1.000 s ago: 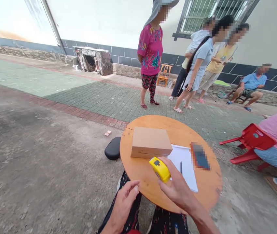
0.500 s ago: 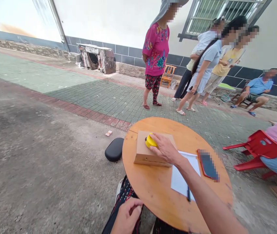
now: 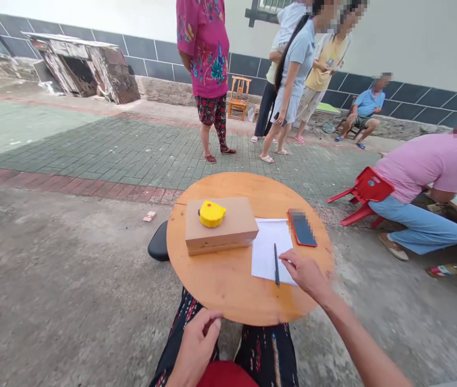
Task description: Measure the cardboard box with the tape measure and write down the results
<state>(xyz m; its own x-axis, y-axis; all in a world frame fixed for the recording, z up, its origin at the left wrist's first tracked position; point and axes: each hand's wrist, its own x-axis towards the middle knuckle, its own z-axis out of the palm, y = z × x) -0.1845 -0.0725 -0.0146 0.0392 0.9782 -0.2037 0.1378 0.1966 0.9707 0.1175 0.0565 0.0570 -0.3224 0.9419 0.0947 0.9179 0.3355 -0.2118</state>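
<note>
A round wooden table (image 3: 228,290) stands in front of me. On it lies a cardboard box (image 3: 234,228) with a yellow tape measure (image 3: 211,213) resting on top. To the right of the box lies a white sheet of paper (image 3: 266,244) with a black pen (image 3: 276,256) on it, and a phone (image 3: 302,228) in a red case. My right hand (image 3: 306,274) hovers over the paper's near right corner, just beside the pen, fingers loosely spread and holding nothing. My left hand (image 3: 196,346) rests curled on my lap below the table edge.
A black padded stool (image 3: 158,242) sits left of the table. A person in pink sits on a red plastic chair (image 3: 363,191) at the right. Several people stand or sit by the tiled wall behind. A small wooden chair (image 3: 239,97) stands there too.
My right hand let go of the tape measure on the box and drew back to the paper beside the pen. The camera view tilted down and turned right.
</note>
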